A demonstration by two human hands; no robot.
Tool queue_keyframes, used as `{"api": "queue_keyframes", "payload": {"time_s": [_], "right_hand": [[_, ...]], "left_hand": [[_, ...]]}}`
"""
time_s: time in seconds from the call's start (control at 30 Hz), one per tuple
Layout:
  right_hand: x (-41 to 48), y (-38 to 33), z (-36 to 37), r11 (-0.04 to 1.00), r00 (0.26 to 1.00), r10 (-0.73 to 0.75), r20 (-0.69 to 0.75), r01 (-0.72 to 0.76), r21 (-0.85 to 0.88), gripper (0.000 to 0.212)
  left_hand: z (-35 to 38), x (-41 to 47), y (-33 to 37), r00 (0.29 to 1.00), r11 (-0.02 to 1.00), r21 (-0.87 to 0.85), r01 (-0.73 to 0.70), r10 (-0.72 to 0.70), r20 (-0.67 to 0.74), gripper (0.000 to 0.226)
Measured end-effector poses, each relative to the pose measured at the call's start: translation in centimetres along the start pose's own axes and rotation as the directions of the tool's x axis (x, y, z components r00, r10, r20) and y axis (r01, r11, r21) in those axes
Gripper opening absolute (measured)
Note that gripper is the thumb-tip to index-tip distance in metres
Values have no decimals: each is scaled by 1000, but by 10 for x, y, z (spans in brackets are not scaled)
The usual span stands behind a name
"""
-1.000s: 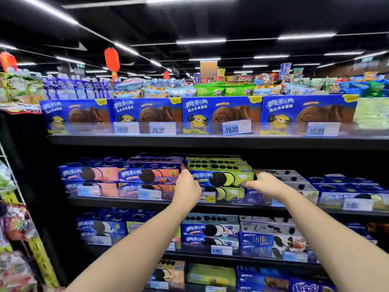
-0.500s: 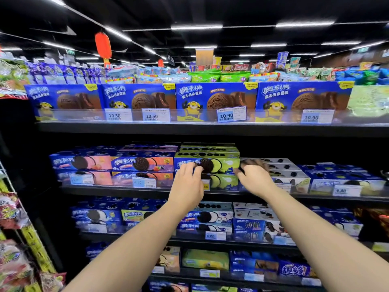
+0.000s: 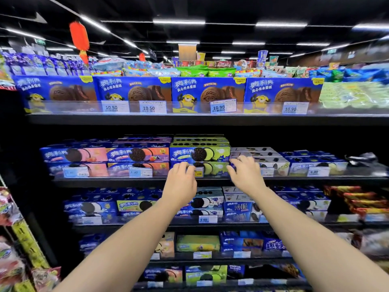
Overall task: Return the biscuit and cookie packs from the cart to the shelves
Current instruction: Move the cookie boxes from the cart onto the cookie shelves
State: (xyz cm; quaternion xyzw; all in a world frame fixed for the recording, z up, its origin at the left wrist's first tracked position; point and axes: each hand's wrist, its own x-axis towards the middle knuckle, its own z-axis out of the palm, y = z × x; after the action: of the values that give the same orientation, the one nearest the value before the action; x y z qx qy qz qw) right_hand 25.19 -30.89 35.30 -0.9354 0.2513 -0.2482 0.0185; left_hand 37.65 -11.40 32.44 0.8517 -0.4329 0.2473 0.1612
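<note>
Two green cookie boxes (image 3: 199, 153) are stacked on the second shelf (image 3: 126, 181), between pink-flavoured boxes (image 3: 137, 154) on the left and white boxes (image 3: 255, 153) on the right. My left hand (image 3: 181, 180) rests with bent fingers against the front left end of the lower green box (image 3: 212, 168). With fingers spread, my right hand (image 3: 246, 173) touches the right end of that stack. Neither hand closes around a pack. The cart is out of view.
Large blue cookie boxes (image 3: 206, 93) line the top shelf behind price tags. Lower shelves (image 3: 189, 225) hold more blue, green and white packs. Hanging snack bags (image 3: 10, 228) fill a rack at the left edge. Red-yellow packs (image 3: 357, 201) sit at the right.
Both hands have slid down from the upper green box to the lower one's front. The upper green box now lies flush on the stack. The view has tilted upward a little.
</note>
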Motion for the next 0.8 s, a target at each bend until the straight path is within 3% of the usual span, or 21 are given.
{"api": "queue_keyframes", "payload": {"time_s": [0.27, 0.47, 0.63, 0.8], "right_hand": [[-82, -24, 32, 999, 999, -21, 42, 20, 35, 37], [-186, -46, 121, 998, 962, -61, 266, 53, 40, 37], [-291, -59, 223, 989, 840, -150, 521, 136, 65, 42], [-392, -73, 321, 973, 649, -220, 728, 203, 113, 52]], "left_hand": [[16, -78, -3, 998, 991, -127, -52, 55, 22, 30], [77, -197, -16, 968, 988, -157, -13, 52, 247, 32], [142, -323, -32, 866, 990, -120, 77, -7, 500, 35], [200, -442, -39, 678, 988, 0, 152, -104, 728, 38]]}}
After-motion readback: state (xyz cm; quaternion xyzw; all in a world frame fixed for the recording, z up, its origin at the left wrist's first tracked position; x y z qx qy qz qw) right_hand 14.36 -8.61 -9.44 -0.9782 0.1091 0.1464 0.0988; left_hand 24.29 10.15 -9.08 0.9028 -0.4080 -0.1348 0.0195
